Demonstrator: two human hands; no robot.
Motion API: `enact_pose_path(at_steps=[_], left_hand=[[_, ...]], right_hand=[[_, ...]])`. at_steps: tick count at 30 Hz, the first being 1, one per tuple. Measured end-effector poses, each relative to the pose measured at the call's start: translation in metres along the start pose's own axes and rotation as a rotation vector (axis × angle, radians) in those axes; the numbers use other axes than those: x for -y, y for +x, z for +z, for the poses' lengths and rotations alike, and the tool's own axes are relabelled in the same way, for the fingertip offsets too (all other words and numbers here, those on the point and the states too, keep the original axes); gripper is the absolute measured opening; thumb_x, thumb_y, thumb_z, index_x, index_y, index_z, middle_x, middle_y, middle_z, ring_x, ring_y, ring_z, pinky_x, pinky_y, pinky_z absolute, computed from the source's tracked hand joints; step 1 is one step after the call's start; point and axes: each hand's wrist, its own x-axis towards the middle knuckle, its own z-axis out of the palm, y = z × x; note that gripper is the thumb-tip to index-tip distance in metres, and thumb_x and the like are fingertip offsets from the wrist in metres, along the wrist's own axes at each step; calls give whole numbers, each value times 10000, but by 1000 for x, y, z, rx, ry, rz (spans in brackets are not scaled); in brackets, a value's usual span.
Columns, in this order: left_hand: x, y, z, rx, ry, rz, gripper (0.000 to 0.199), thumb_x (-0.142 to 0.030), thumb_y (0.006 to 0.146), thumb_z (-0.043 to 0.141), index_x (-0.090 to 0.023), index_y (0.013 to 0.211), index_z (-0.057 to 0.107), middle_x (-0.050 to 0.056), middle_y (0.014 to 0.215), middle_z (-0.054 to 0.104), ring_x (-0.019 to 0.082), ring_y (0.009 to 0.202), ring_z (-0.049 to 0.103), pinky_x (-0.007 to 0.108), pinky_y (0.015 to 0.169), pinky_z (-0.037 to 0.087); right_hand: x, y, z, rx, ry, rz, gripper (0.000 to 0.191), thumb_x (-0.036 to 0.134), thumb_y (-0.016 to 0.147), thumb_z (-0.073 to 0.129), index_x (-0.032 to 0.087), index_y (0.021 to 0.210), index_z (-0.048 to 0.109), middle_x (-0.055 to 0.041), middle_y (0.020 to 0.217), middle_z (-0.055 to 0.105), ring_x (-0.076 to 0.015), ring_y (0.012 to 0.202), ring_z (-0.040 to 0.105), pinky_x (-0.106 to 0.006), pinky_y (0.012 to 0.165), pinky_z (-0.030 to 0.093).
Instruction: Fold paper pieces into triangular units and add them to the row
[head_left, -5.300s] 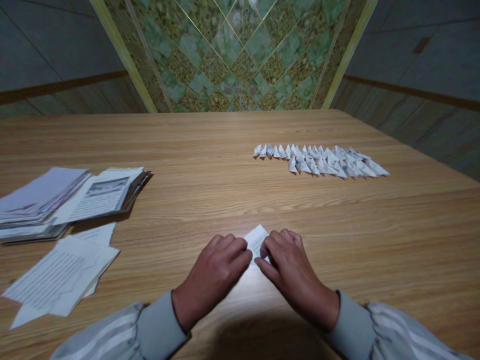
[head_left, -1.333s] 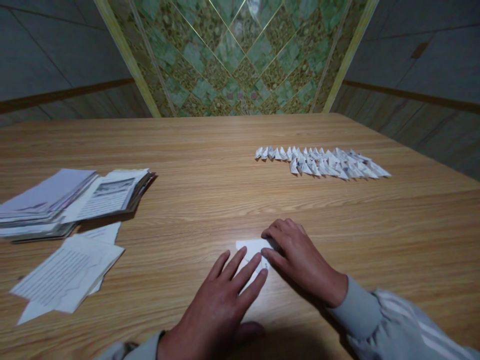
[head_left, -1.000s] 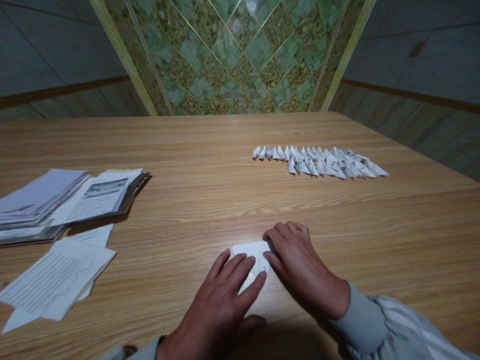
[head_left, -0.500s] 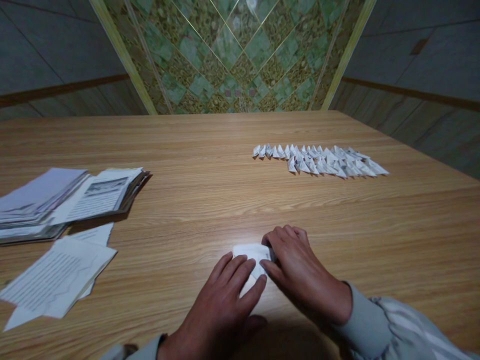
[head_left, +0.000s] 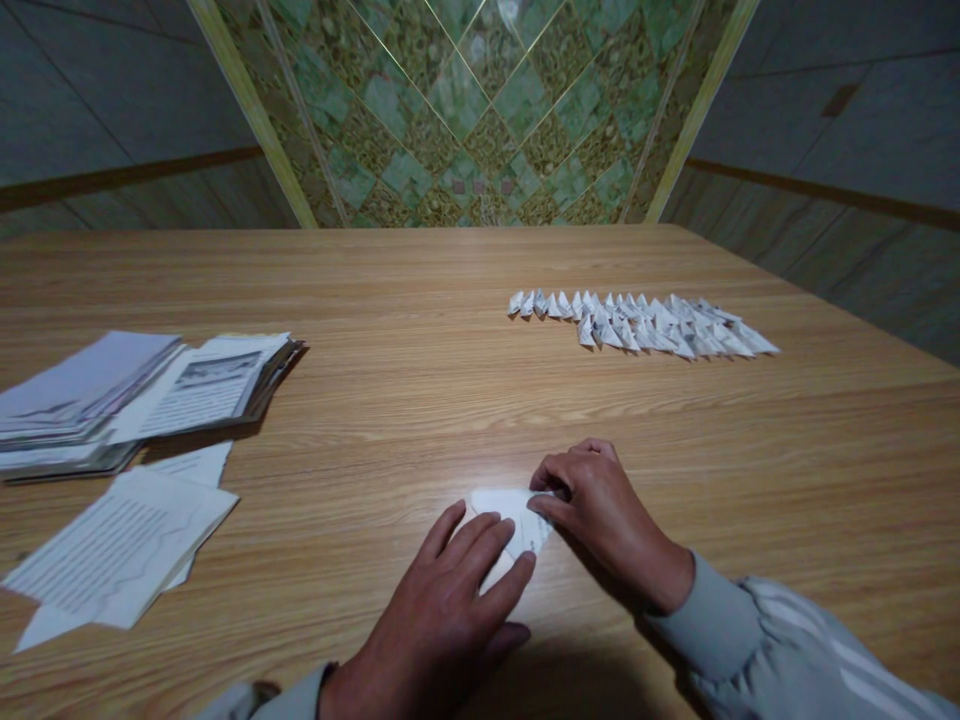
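A small folded piece of white paper [head_left: 525,532] lies on the table at the lower middle, a little print showing on its right part. My left hand [head_left: 457,580] rests over its left side, fingers spread and pressing it down. At the paper's upper right edge, my right hand [head_left: 600,515] pinches a flap between thumb and bent fingers. The left part of the paper is hidden under my left fingers.
Rows of folded paper pieces [head_left: 645,322] stand at the back right of the wooden table [head_left: 360,390]. A stack of papers and booklets [head_left: 82,385] lies at the left. Loose printed sheets [head_left: 124,545] lie in front of it. A tiled wall [head_left: 480,110] rises behind the table.
My right thumb and fingers have moved up and slightly right along the paper's edge, and more of its printed right part shows. My left hand stays on the paper.
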Motion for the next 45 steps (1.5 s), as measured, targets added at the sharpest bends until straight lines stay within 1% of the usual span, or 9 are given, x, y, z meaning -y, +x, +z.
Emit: enact_pose_path(at_steps=[5, 11, 14, 17, 22, 27, 31, 36, 45], left_hand=[[-1, 1, -1, -15, 10, -16, 441, -391, 850, 740, -226, 1233, 598, 153, 1218, 709, 343, 1103, 666, 603, 975, 466], [-1, 1, -1, -44, 7, -11, 428, -371, 861, 727, -222, 1239, 593, 149, 1214, 716, 336, 1089, 675, 602, 970, 459], [-1, 0, 2, -36, 8, -17, 447, -386, 850, 738, -226, 1241, 593, 151, 1218, 717, 339, 1095, 672, 601, 971, 454], [-1, -1, 4, -31, 6, -31, 458, -389, 842, 744, -237, 1246, 592, 145, 1232, 711, 337, 1109, 664, 596, 983, 446], [-1, -2, 7, -41, 8, -36, 438, -383, 853, 726, -234, 1243, 590, 141, 1231, 709, 333, 1112, 659, 595, 989, 439], [0, 0, 4, -36, 18, -20, 411, -368, 875, 695, -230, 1246, 585, 143, 1218, 713, 329, 1098, 663, 596, 979, 444], [0, 0, 3, -23, 24, -14, 414, -382, 876, 692, -232, 1247, 586, 145, 1222, 712, 330, 1099, 663, 599, 976, 447], [-1, 1, 3, -31, 19, -22, 409, -372, 864, 709, -229, 1227, 589, 151, 1215, 717, 332, 1090, 669, 605, 963, 456], [-1, 1, 0, -12, 14, -19, 400, -353, 871, 693, -224, 1233, 584, 160, 1221, 708, 327, 1108, 655, 600, 974, 455]], right_hand=[[2, -1, -5, -27, -49, -42, 155, 172, 737, 865, 206, 710, 717, 32, 678, 714, -172, 731, 597, -345, 855, 315], [1, -3, -10, -87, -126, -256, 147, 154, 750, 860, 192, 711, 723, 15, 678, 707, -162, 706, 576, -347, 863, 320], [2, -4, -12, -90, -167, -323, 150, 177, 799, 823, 183, 700, 710, -2, 681, 680, -179, 750, 548, -326, 771, 322], [4, -5, -14, -84, -207, -349, 191, 207, 849, 778, 179, 681, 693, -13, 673, 640, -186, 751, 503, -315, 687, 295], [6, -6, -16, -85, -289, -407, 218, 206, 844, 784, 179, 667, 659, -7, 665, 618, -185, 740, 484, -327, 703, 288], [6, -7, -15, -63, -297, -349, 189, 243, 799, 826, 179, 746, 657, -11, 743, 658, -199, 799, 514, -337, 782, 314], [4, -5, -11, -105, -311, -322, 214, 197, 745, 864, 174, 707, 655, -7, 703, 661, -196, 774, 521, -329, 746, 308], [2, -4, -10, -118, -331, -426, 237, 193, 810, 816, 169, 653, 639, 1, 636, 639, -180, 721, 498, -335, 777, 306], [5, -7, -19, -77, -325, -520, 190, 227, 866, 764, 175, 719, 657, -4, 723, 628, -182, 763, 469, -339, 737, 306]])
